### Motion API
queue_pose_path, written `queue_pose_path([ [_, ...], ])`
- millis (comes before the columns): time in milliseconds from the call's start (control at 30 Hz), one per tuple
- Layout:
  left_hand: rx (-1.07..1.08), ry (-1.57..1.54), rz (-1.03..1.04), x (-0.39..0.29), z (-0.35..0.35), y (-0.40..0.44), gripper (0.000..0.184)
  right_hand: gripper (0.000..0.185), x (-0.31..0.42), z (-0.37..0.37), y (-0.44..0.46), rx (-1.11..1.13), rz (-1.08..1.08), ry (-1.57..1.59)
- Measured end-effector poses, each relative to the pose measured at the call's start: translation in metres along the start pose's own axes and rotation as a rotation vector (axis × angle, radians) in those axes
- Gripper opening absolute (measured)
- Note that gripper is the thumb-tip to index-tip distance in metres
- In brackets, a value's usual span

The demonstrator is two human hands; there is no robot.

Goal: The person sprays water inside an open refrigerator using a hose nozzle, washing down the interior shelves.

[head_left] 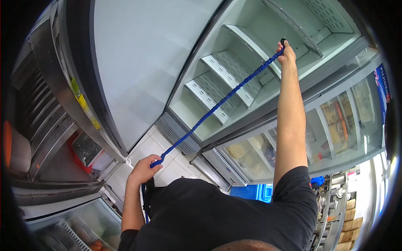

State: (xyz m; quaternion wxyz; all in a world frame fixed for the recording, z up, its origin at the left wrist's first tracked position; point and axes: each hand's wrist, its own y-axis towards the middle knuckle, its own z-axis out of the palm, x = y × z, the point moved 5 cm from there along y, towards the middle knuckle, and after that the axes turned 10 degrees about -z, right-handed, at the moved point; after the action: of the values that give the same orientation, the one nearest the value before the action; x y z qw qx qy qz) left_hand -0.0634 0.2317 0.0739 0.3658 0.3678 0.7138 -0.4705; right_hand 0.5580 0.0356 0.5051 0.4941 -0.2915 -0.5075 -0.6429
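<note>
1. The work looks under way. The blue hose (218,104) is drawn out between the two hands, with one end up at the open cabinet (181,121). That much is done.
2. Nothing shows how much is left. No spray or stream can be made out at the black end piece (283,40), and whether the shelves (229,76) are wet or dry cannot be told. The shelves sit at several levels inside the cabinet, some of them perforated.
3. The right hand (287,55), on an outstretched arm, is closed around the hose's end, with the black end piece showing just past the fingers. It is in front of the cabinet opening; how far inside it reaches is unclear.
4. The left hand (146,167), lower and nearer the body, has its fingers curled around the hose, thumb and forefinger close together.
5. The hose runs in a fairly straight slant between the hands, over the shelves and the tiled floor (168,170). Beyond the left hand, it appears to continue down beside the black shirt (217,209).
6. It is slim and deep blue, its fabric-like cover gathered in close wrinkles nearer the right hand and smoother towards the left. It looks flexible, though its stiffness is only a guess.
</note>
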Motion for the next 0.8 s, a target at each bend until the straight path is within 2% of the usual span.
queue_pose_path([
  [100, -0.012, -0.004, 0.017, 0.003, -0.001, 0.000, 0.037, 0.023, 0.002, -0.007, 0.002, -0.139, -0.059, 0.085],
  [200, -0.033, -0.001, 0.027, 0.003, -0.001, 0.001, 0.037, 0.026, 0.007, -0.027, 0.005, -0.372, -0.155, 0.283],
  [300, -0.062, -0.013, 0.053, 0.006, -0.003, -0.002, 0.034, 0.027, 0.011, -0.044, 0.013, -0.425, -0.162, 0.344],
  [333, -0.067, -0.002, 0.058, 0.007, -0.003, -0.002, 0.034, 0.026, 0.010, -0.048, 0.020, -0.416, -0.153, 0.310],
  [433, -0.061, 0.006, 0.059, 0.009, -0.003, -0.001, 0.034, 0.023, 0.007, -0.039, 0.034, 0.001, -0.013, 0.050],
  [533, -0.043, 0.001, 0.040, 0.012, -0.001, 0.005, 0.037, 0.019, 0.009, -0.033, 0.020, -0.149, -0.033, 0.089],
  [667, -0.022, 0.030, -0.028, -0.001, -0.005, 0.002, 0.038, 0.017, -0.001, -0.049, 0.037, -0.085, -0.015, 0.082],
  [733, -0.036, 0.029, 0.007, 0.002, -0.004, 0.003, 0.039, 0.017, 0.000, -0.051, 0.039, -0.096, -0.034, 0.138],
  [800, -0.043, 0.025, 0.018, 0.006, -0.004, 0.002, 0.038, 0.018, 0.000, -0.054, 0.036, -0.102, -0.017, 0.066],
])
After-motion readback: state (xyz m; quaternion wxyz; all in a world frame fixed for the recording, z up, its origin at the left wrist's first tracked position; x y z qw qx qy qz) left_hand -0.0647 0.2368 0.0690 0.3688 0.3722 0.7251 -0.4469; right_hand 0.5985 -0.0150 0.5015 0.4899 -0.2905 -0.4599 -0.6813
